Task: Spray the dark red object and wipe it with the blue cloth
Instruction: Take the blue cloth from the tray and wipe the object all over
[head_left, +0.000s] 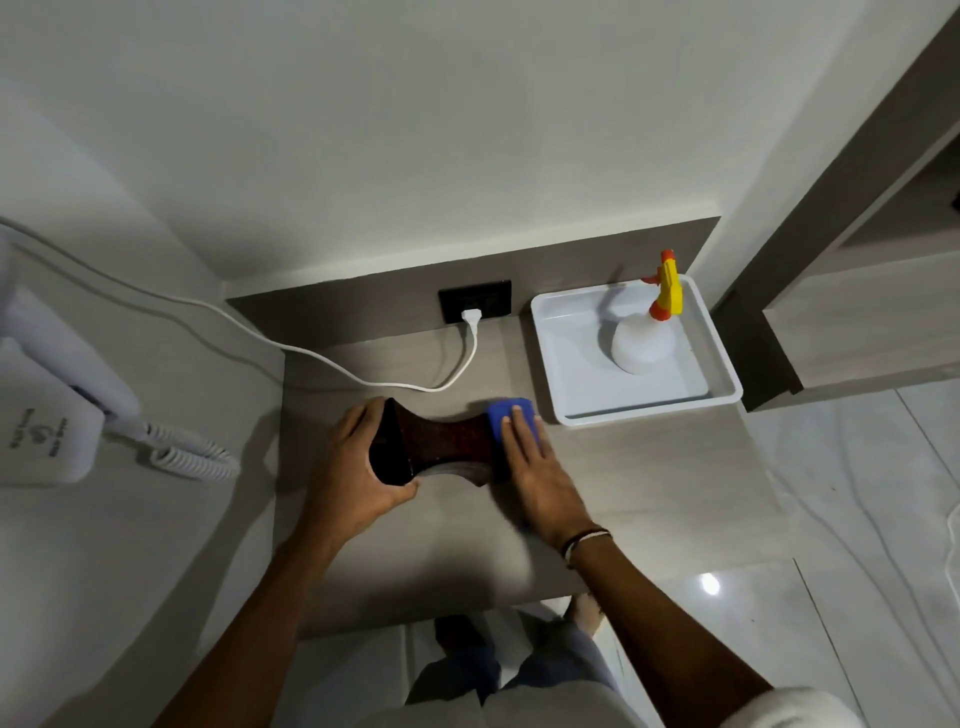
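Left hand (353, 462) gripped left end of dark red object (441, 441) lying on table (649, 483); right hand (535, 462) flat, fingers extended, pressing blue cloth (506, 410) onto its right end. Spray bottle (647, 332) upright in white tray (571, 374).

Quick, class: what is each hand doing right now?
Left hand: closed around one end of the dark red object, steadying it.
Right hand: flat, pressing the blue cloth on its other end.

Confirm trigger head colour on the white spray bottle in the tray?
Yellow trigger head with orange nozzle and collar, clearest in the head view.
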